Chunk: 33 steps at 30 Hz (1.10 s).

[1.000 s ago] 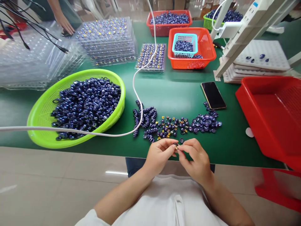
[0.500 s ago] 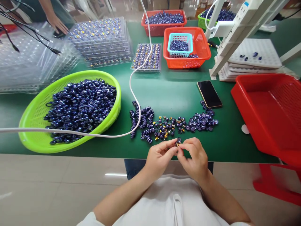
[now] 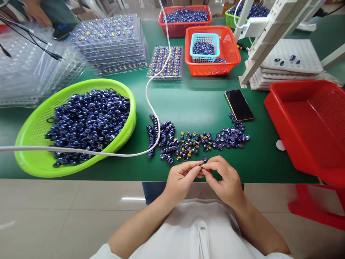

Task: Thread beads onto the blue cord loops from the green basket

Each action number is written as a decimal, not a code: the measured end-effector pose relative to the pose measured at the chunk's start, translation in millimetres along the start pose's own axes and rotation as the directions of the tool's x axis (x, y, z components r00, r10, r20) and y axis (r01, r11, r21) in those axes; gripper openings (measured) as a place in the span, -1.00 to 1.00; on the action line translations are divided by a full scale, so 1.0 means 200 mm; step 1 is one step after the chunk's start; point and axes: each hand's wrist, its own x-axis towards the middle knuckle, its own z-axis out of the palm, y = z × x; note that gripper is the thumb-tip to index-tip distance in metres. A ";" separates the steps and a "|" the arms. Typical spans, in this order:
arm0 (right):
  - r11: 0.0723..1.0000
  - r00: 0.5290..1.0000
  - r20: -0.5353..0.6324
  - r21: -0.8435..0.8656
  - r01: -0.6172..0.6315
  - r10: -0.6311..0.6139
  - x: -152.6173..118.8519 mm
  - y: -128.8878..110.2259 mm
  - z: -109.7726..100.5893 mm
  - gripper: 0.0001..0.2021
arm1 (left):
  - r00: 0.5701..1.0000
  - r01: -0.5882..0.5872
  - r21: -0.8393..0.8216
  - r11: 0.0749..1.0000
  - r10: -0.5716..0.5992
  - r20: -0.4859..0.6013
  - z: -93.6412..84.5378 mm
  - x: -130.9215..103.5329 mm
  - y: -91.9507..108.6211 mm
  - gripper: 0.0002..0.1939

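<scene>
Dark metallic blue is shown by the loose pieces [image 3: 230, 137], flecked with gold in the middle cluster [image 3: 187, 144]. The bench [image 3: 188, 102] is coloured green, the round basket [image 3: 35, 126] lime, the nested basket [image 3: 203, 58] turquoise, the tub [image 3: 309, 122] red.

- The single view, the head camera, looks from the wearer's own head, above and behind the work.
- It faces forward and steeply down, so the white shirt [image 3: 167, 233] fills the bottom middle and the floor [image 3: 94, 203] shows either side.
- The left hand [image 3: 179, 181] and right hand [image 3: 228, 181] sit just below and right of centre, near the lens.
- The green table [image 3: 185, 97] runs away from there, up to the far red basket [image 3: 184, 31] near the top edge.
- Coverage is wide: the frame cuts off the red bin [image 3: 281, 111] at right.
</scene>
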 end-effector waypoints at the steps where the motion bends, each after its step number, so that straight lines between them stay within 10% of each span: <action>1: 1.000 1.000 0.001 -0.006 -0.002 0.002 0.00 0.00 0.00 -0.80 | 1.000 -0.006 0.009 1.000 0.006 0.000 0.00 0.00 0.00 -0.80; 17: 0.984 0.992 0.095 0.155 -0.092 0.078 -0.01 0.02 -0.07 -0.79 | 0.984 0.174 -0.135 0.976 -0.166 0.068 -0.03 0.03 0.03 -0.78; 26: 0.918 0.910 0.188 -0.083 0.388 -0.368 0.00 0.10 -0.12 -0.65 | 0.925 0.376 -0.323 0.869 -0.335 0.179 -0.04 0.04 0.05 -0.74; 33: 0.967 0.964 0.082 0.041 0.250 -0.252 -0.02 0.07 -0.08 -0.60 | 0.967 0.246 -0.211 0.946 -0.227 0.112 -0.04 0.02 0.04 -0.76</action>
